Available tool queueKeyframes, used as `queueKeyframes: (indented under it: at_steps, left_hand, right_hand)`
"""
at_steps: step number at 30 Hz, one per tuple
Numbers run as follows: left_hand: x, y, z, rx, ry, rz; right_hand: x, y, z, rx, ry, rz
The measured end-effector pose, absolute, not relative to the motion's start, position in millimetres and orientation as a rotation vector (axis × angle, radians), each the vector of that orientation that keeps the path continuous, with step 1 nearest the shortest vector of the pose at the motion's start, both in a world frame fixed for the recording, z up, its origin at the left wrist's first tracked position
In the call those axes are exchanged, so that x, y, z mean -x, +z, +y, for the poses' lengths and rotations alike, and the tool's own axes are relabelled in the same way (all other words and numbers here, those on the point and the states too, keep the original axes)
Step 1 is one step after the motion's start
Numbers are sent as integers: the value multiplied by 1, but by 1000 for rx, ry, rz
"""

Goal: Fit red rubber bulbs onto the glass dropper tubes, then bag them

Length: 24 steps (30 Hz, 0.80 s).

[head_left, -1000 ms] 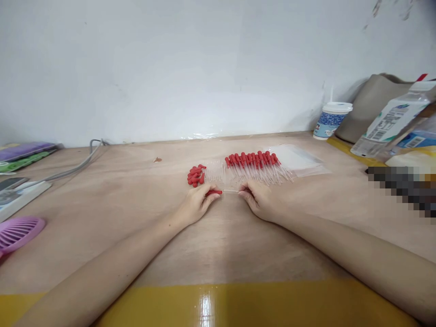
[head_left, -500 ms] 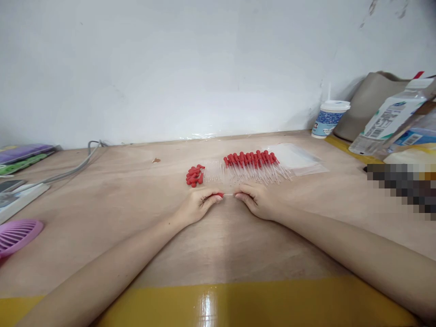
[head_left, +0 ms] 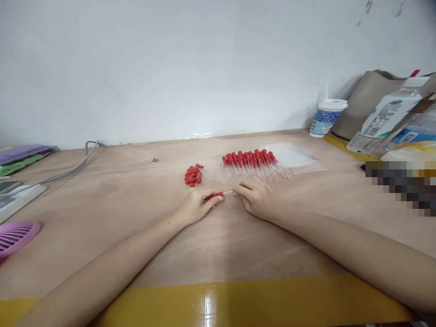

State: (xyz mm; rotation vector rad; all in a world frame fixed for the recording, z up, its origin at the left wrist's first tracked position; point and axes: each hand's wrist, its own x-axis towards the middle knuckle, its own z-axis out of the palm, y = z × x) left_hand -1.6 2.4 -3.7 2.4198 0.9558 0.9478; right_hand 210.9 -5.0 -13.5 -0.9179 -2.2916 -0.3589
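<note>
A dropper with a red rubber bulb (head_left: 215, 195) and a thin clear tube (head_left: 228, 193) lies crosswise between my hands. My left hand (head_left: 200, 202) pinches the bulb between thumb and fingers. At the far end of the tube, my right hand (head_left: 257, 197) has its fingertips closed on it; the tip is hidden. Beyond my left hand is a small pile of loose red bulbs (head_left: 193, 175). Bare clear tubes (head_left: 211, 170) lie in a row beside that pile. Farther right, droppers with red bulbs (head_left: 250, 159) rest side by side, bulbs towards the wall.
A clear plastic bag (head_left: 293, 156) lies behind the droppers. On the right stand a paper cup (head_left: 327, 119) with a straw, a grey container (head_left: 357, 102) and a tilted bottle (head_left: 388, 116). A grey cable (head_left: 73, 170) and a pink slatted object (head_left: 18, 236) are at the left.
More of the red bulb shows as my left thumb has shifted. My right fingers have straightened somewhat along the tube. The dropper is slightly tilted now.
</note>
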Motion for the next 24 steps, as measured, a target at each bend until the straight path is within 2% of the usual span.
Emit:
queueKeyframes:
  at_steps: [2, 10, 18, 24]
  left_hand:
    - [2, -3, 4, -2430, 986, 990]
    - [2, -1, 7, -2376, 1071, 1019]
    - [3, -6, 6, -2229, 954, 977]
    - [3, -5, 4, -2328, 960, 990]
  right_hand:
    - [-212, -14, -5, 907, -396, -2290]
    - [-223, -15, 1, 920, -124, -2265]
    - [-220, -15, 4, 823, -137, -2285]
    - [-215, -14, 0, 818, -164, -2312]
